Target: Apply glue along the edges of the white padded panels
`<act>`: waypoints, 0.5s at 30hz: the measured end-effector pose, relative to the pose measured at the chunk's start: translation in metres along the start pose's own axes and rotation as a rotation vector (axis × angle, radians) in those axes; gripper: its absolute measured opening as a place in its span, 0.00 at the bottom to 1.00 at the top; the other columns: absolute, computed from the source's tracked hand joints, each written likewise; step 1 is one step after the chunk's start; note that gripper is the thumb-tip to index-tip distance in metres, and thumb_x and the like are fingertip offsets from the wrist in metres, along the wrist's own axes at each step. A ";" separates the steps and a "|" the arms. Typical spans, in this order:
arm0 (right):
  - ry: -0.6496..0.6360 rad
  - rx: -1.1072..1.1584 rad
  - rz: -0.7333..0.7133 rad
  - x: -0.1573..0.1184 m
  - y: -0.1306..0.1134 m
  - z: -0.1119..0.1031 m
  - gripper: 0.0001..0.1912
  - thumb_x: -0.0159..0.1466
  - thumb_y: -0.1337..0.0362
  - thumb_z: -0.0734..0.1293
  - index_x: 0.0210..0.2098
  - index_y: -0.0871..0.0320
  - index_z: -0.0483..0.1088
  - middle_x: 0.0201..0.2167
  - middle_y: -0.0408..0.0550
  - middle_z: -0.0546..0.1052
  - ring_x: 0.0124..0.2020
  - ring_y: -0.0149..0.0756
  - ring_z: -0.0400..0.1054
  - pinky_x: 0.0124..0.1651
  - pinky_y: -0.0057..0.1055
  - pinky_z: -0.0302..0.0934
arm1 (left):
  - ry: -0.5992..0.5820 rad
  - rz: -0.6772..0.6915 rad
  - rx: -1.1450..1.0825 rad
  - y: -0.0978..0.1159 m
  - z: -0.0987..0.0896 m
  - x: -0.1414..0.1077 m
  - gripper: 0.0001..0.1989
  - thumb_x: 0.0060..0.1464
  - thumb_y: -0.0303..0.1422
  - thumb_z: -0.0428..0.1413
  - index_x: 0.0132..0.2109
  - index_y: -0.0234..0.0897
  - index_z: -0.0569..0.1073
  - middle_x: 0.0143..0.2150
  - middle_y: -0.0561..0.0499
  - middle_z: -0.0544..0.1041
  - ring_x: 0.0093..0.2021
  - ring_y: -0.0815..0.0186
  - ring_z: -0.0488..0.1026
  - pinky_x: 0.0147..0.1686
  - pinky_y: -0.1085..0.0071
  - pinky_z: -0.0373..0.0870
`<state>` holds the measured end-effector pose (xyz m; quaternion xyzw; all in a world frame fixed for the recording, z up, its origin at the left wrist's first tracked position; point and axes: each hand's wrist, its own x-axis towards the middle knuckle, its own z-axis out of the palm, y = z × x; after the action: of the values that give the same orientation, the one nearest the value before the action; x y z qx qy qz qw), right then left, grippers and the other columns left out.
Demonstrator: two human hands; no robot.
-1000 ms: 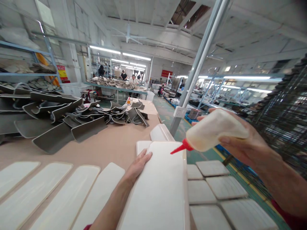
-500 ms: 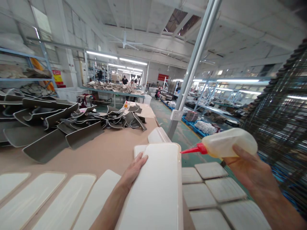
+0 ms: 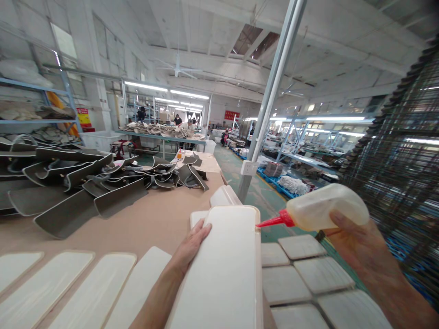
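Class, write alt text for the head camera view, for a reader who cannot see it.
A right hand holds a squeeze bottle, its red nozzle at the edge of a white panel steadied by the left hand. More white panels and grey pieces lie on the worktable.

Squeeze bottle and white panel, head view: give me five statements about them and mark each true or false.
1. The right hand holds the squeeze bottle. True.
2. The bottle's nozzle is blue. False: it is red.
3. The left hand rests on the white panel. True.
4. The nozzle tip points at the panel's left edge. False: it sits at the right edge, near the far corner.
5. The grey pieces lie heaped on the right of the table. False: they lie on the far left.
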<state>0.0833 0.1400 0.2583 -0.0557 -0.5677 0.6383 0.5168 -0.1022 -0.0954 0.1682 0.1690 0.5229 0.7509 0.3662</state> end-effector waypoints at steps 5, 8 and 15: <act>-0.010 0.013 0.007 -0.002 -0.002 -0.002 0.17 0.45 0.62 0.77 0.35 0.52 0.75 0.35 0.43 0.78 0.38 0.35 0.72 0.41 0.21 0.67 | 0.043 0.000 0.013 -0.003 -0.003 0.001 0.37 0.51 0.42 0.59 0.65 0.42 0.55 0.49 0.46 0.76 0.41 0.61 0.76 0.35 0.71 0.71; -0.008 0.016 0.025 -0.003 0.000 -0.005 0.18 0.45 0.62 0.77 0.35 0.51 0.75 0.35 0.43 0.77 0.39 0.36 0.72 0.42 0.23 0.68 | 0.059 0.012 0.017 -0.006 -0.005 0.003 0.37 0.50 0.42 0.60 0.64 0.41 0.57 0.50 0.46 0.76 0.43 0.60 0.75 0.38 0.70 0.71; 0.021 -0.002 0.040 -0.005 0.003 -0.007 0.21 0.42 0.61 0.78 0.36 0.50 0.76 0.30 0.43 0.77 0.36 0.43 0.73 0.45 0.35 0.69 | 0.075 0.005 0.028 -0.008 -0.003 0.000 0.38 0.50 0.44 0.59 0.64 0.41 0.56 0.51 0.46 0.75 0.42 0.61 0.75 0.38 0.71 0.71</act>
<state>0.0880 0.1415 0.2512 -0.0743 -0.5616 0.6474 0.5098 -0.1007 -0.0962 0.1597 0.1472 0.5463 0.7502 0.3422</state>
